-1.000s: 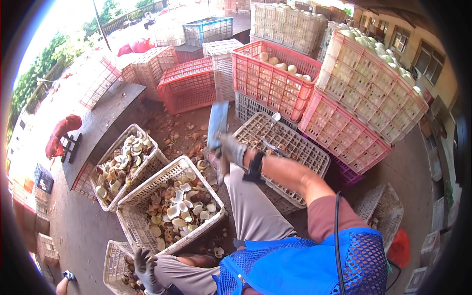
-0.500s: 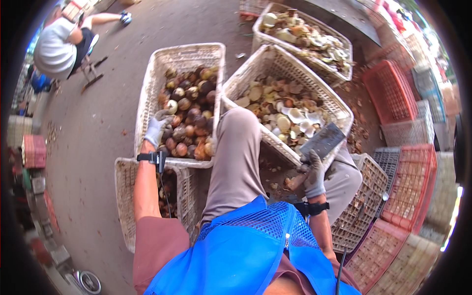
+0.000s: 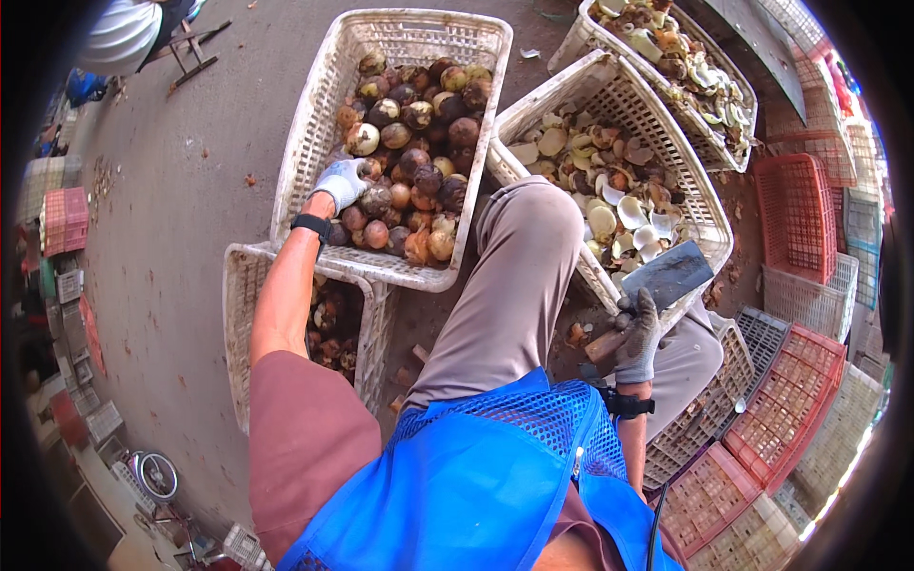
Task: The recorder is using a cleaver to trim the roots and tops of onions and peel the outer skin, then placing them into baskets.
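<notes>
My left hand (image 3: 342,184), in a pale glove, reaches into a white plastic crate (image 3: 307,124) of round, brown-skinned fruits (image 3: 419,164). Its fingers curl at one fruit beside the crate's left wall; the fingertips are partly hidden. In my right hand (image 3: 640,338), also gloved and darkly stained, is a cleaver with a broad dark blade (image 3: 668,276) and a wooden handle (image 3: 606,345). The blade lies over the near rim of a second white crate (image 3: 533,114), which holds pale curved shell pieces and peelings (image 3: 619,205).
A third crate (image 3: 749,100) of peelings stands at the far right. Beneath my left forearm is another white crate (image 3: 238,333) with brown scraps. Red crates (image 3: 795,214) and several others line the right side. At the upper left a person (image 3: 119,40) is near a wooden stool (image 3: 190,57).
My left hand has moved farther into the fruit crate, and its fingers have closed in at the fruits. My right hand still grips the cleaver. The whole view has shifted.
</notes>
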Available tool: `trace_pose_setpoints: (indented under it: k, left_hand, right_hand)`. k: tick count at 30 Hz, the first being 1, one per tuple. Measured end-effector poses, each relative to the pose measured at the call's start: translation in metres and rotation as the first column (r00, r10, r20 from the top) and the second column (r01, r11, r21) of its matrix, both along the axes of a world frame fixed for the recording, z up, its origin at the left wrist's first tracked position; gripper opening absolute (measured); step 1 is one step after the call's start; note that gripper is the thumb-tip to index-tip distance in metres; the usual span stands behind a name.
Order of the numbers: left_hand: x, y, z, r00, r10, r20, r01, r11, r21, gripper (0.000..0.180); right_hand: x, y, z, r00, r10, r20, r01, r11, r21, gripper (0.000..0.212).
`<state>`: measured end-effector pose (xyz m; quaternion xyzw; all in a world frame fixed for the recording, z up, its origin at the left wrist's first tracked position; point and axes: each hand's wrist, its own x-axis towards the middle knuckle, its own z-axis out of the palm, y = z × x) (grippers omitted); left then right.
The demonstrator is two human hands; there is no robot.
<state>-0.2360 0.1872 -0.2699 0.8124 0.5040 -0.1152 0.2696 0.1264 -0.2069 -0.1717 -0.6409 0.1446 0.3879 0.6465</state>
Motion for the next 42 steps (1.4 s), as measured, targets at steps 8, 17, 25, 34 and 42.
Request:
trace_pose_setpoints:
  k: [8,17,25,34,42]
  left_hand:
    - [0.059,-0.085,-0.001,0.875,-0.479,0.077,0.485,0.859,-0.164,0.044]
    - [0.060,-0.094,-0.078,0.737,-0.646,-0.199,0.590,0.759,-0.277,0.038]
    - [0.054,-0.002,-0.014,0.663,0.604,0.442,-0.175,0.699,-0.693,0.021]
    - [0.216,-0.036,0.126,0.460,0.221,0.860,0.197,0.919,-0.342,0.041]
    - [0.151,-0.016,0.056,0.729,0.069,0.681,0.114,0.969,-0.220,0.061]
  right_hand:
    - [-0.012,0.014,0.011,0.998,0.070,-0.008,-0.070,0.997,-0.028,0.023]
    - [-0.015,0.006,0.009,0.991,0.127,0.043,-0.123,0.988,-0.091,0.017]
    - [-0.010,0.004,0.000,0.978,0.143,0.153,-0.133,0.988,-0.076,0.018]
    - [-0.021,0.017,0.009,0.980,0.133,0.150,-0.125,0.990,-0.067,0.021]
    - [-0.014,0.004,0.006,0.982,0.058,0.180,-0.049,0.997,-0.055,0.013]
